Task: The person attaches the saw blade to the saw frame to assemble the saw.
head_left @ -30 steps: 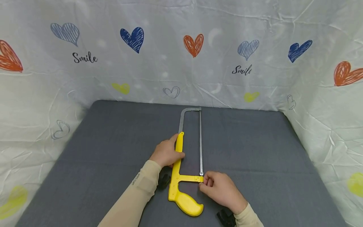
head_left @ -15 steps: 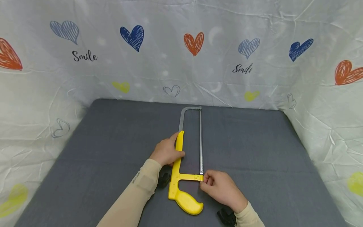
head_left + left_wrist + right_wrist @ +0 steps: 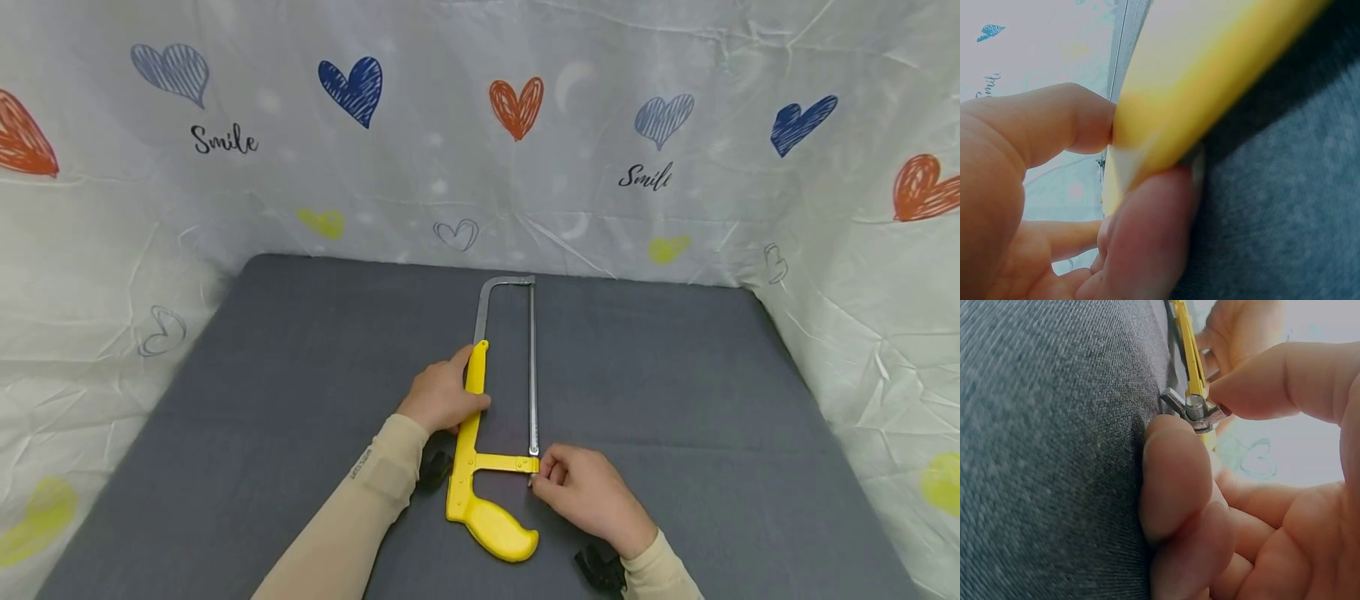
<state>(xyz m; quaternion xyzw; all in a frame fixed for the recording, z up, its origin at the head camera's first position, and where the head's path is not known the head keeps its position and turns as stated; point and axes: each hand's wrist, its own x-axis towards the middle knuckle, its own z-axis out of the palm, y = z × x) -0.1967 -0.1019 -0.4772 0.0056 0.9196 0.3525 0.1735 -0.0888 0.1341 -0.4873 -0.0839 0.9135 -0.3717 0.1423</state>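
Observation:
A hacksaw (image 3: 470, 433) with a yellow frame and handle lies on the dark grey cloth, its grey metal bow pointing away from me. Its blade (image 3: 533, 367) runs along the right side. My left hand (image 3: 442, 393) grips the yellow frame bar about halfway along, thumb on the inner side; the left wrist view shows the yellow bar (image 3: 1172, 94) between thumb and fingers. At the blade's near end, my right hand (image 3: 592, 492) pinches a metal wing nut (image 3: 1200, 422) on a threaded bolt (image 3: 1195, 405), with the thumb against one wing and a finger below.
Grey cloth (image 3: 675, 375) covers the table around the saw. A white curtain (image 3: 420, 158) printed with hearts and "Smile" stands behind and at both sides. Black wrist devices (image 3: 597, 569) sit below both wrists, close to the cloth.
The whole head view has shifted slightly upward. The right fingertips have shifted a little at the wing nut, and a bit of metal shows beside them. The left hand keeps its grip.

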